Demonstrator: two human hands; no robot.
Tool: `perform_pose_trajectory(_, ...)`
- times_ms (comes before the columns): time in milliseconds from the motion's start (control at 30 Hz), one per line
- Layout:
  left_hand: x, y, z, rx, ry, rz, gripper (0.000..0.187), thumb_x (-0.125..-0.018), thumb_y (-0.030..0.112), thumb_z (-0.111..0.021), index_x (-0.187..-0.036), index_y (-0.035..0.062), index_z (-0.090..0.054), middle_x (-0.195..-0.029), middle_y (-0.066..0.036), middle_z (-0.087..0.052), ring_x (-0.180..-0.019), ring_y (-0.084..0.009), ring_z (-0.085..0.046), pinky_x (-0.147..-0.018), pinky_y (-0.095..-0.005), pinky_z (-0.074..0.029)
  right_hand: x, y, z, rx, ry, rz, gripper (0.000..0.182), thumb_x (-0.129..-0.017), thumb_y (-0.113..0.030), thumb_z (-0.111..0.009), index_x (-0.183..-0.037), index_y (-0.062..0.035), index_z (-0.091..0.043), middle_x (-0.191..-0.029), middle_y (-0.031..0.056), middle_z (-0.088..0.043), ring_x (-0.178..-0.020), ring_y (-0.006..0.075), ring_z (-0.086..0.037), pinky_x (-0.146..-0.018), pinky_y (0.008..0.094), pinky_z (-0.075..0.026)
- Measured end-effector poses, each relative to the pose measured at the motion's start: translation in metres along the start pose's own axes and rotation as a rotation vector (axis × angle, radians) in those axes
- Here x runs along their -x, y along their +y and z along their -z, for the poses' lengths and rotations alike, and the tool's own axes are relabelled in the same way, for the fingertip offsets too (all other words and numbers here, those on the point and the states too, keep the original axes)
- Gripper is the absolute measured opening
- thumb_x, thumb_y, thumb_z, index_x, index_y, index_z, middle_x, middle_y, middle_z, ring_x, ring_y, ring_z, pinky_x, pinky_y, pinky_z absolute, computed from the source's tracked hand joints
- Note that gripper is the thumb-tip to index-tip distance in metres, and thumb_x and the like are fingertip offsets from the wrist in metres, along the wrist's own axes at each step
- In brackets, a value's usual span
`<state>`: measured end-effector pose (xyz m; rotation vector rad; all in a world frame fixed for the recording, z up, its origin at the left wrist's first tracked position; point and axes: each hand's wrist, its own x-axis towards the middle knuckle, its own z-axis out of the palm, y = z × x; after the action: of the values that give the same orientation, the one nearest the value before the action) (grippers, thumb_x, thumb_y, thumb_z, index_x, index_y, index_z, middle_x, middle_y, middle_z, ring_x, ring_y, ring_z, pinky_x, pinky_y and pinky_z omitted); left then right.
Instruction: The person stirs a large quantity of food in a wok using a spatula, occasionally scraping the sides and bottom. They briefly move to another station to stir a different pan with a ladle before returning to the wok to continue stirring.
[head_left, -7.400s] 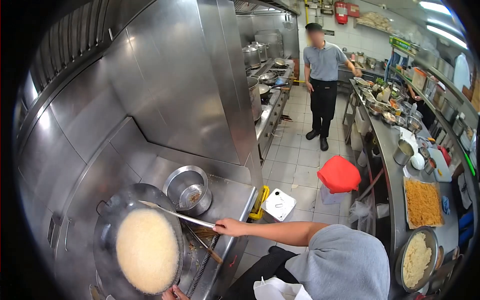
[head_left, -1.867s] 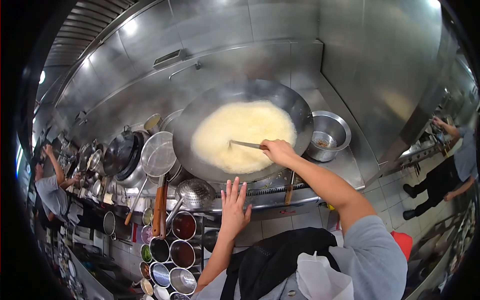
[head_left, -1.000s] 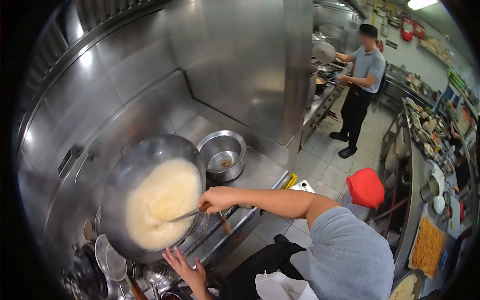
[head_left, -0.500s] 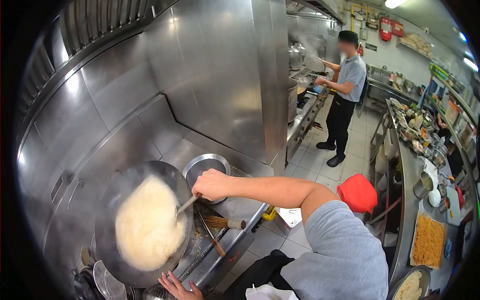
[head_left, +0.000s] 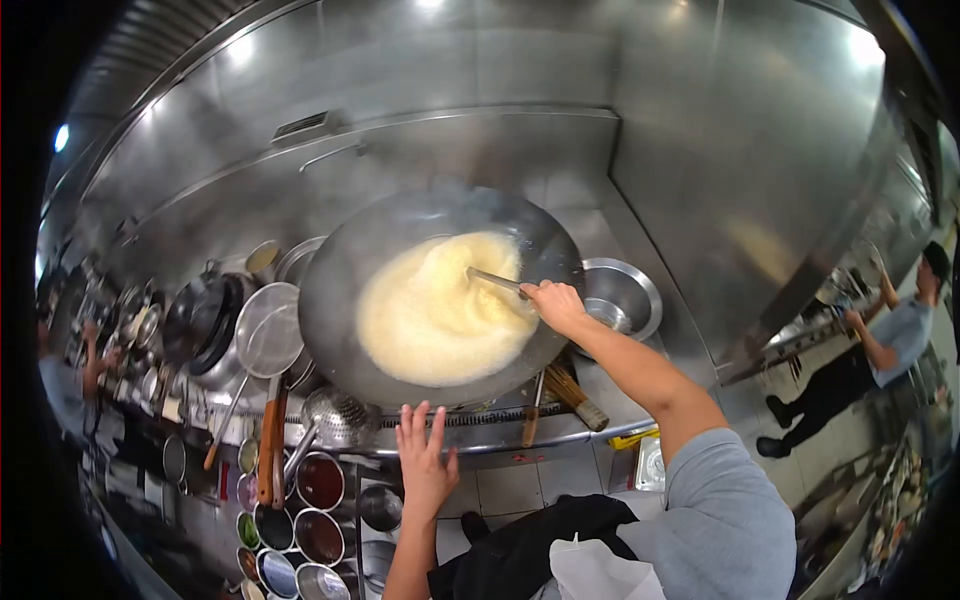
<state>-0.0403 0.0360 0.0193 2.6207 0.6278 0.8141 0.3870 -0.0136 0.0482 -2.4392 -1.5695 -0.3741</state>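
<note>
A wide, round, dark-metal wok [head_left: 335,290] sits at the steel counter [head_left: 683,345], filled with pale-yellow froth [head_left: 425,335] in soft, swirled folds. The right hand [head_left: 556,304] closes around a slim, straight utensil [head_left: 493,278], its head submerged; the left hand [head_left: 426,466], fingers spread, is near the front rim.

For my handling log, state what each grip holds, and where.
Right grip: a cooking utensil, by its handle, above the frothy liquid. Left grip: nothing.
</note>
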Motion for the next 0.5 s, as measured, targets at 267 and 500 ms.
perform_pose_trajectory(267, 0.001, 0.001, 0.004, -0.034, -0.022, 0.008, 0.088, -0.080, 0.004, -0.081, -0.163, 0.0122, -0.051, -0.170, -0.019, -0.041, -0.163, -0.0508, -0.029, -0.130, -0.0654, -0.029, -0.021, -0.024, 0.008, -0.119, -0.113, -0.164, 0.035, -0.099, -0.024, -0.068, -0.132, -0.0214, -0.077, -0.113, 0.0196, -0.081, -0.102, 0.0401, -0.079, -0.091, 0.0537, -0.062)
perform_pose_trajectory(500, 0.004, -0.001, -0.001, -0.010, 0.016, 0.024, 0.088, -0.083, 0.007, -0.081, -0.165, 0.0159, -0.049, -0.172, -0.015, -0.040, -0.165, -0.0475, -0.028, -0.129, -0.0659, -0.029, 0.057, 0.017, 0.070, -0.249, -0.125, -0.186, 0.034, -0.092, -0.025, -0.076, -0.125, -0.0171, -0.080, -0.116, 0.0144, -0.082, -0.108, 0.0393, -0.077, -0.095, 0.0513, -0.062)
